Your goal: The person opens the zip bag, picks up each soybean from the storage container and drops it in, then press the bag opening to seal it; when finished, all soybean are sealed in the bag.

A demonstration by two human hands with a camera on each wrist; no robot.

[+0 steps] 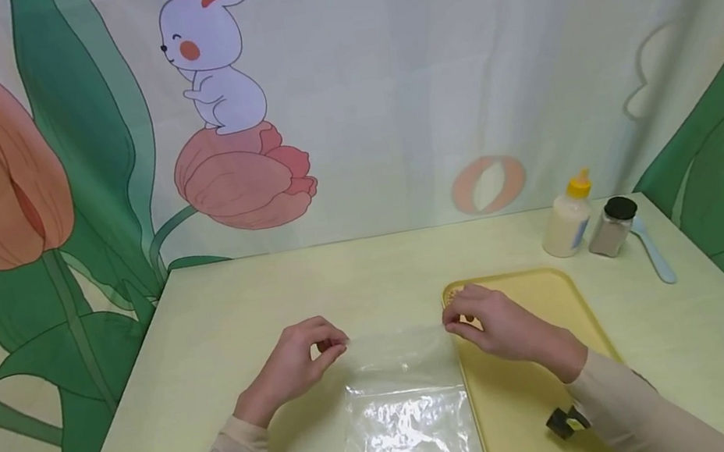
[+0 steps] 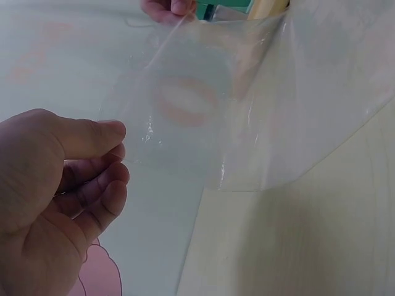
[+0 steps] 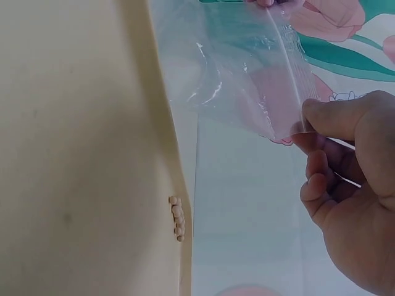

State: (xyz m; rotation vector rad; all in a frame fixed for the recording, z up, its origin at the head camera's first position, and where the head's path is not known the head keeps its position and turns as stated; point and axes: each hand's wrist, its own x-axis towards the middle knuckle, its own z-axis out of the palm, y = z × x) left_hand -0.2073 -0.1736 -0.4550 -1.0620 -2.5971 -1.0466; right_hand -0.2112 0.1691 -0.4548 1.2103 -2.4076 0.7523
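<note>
A clear plastic zip bag (image 1: 406,416) is stretched between both hands, its top edge up and its body hanging toward the front of the table. The left hand (image 1: 301,362) pinches one top corner between thumb and index finger. At the opposite corner, the right hand (image 1: 501,322) pinches the bag the same way, over the left edge of a yellow tray (image 1: 537,388). In the right wrist view, a seal strip runs along the bag (image 3: 247,80) near the pinched edge. The left wrist view shows the see-through film (image 2: 259,111) spread out from the left fingertips.
At the back right stand a glue bottle (image 1: 568,225) with a yellow cap and a small clear jar (image 1: 613,230) with a black lid. A light blue spoon-like tool (image 1: 653,251) lies beside them. A printed curtain (image 1: 368,83) hangs behind the table.
</note>
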